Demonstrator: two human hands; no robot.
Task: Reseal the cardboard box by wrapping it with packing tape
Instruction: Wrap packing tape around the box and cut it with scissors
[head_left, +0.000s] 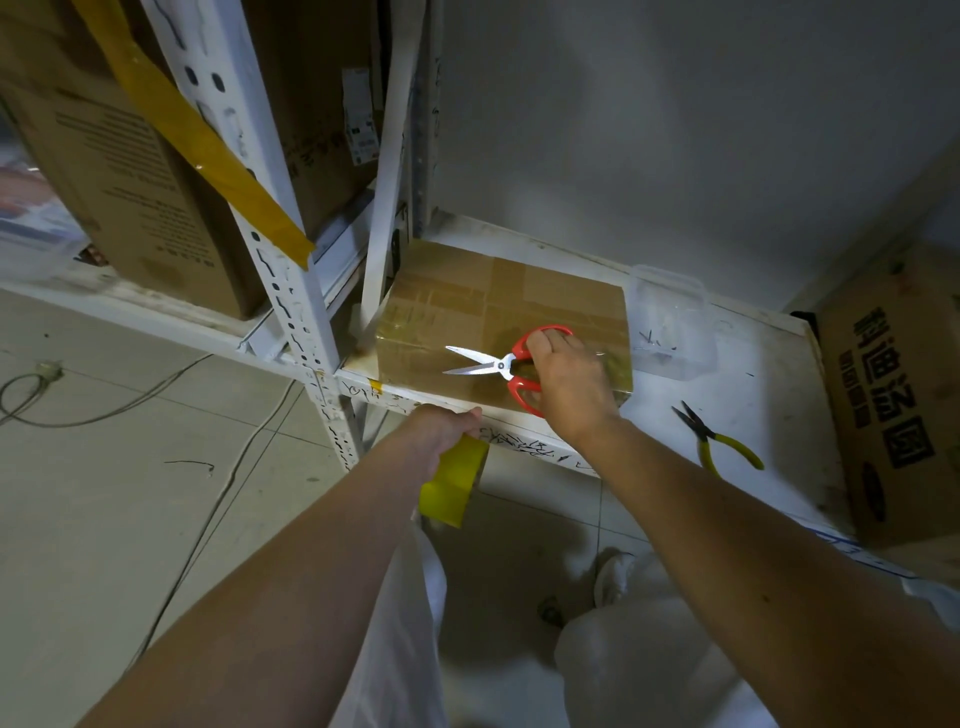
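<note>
A flat cardboard box (467, 306) lies on the white shelf (753, 395), its near part covered in shiny clear tape. My right hand (571, 384) is over the box's near right corner, gripping red-handled scissors (506, 364) whose blades are slightly apart and point left above the box top. My left hand (441, 431) is below the shelf's front edge, holding a yellow roll of packing tape (454, 486). Whether a strip runs from the roll up to the box is hard to tell.
Yellow-handled pliers (722, 441) lie on the shelf right of the box. A clear plastic container (670, 322) stands behind them. A large printed carton (898, 395) fills the right end. A white slotted rack post (291, 291) with more cartons (130, 171) stands at left. Cables (104, 405) cross the tiled floor.
</note>
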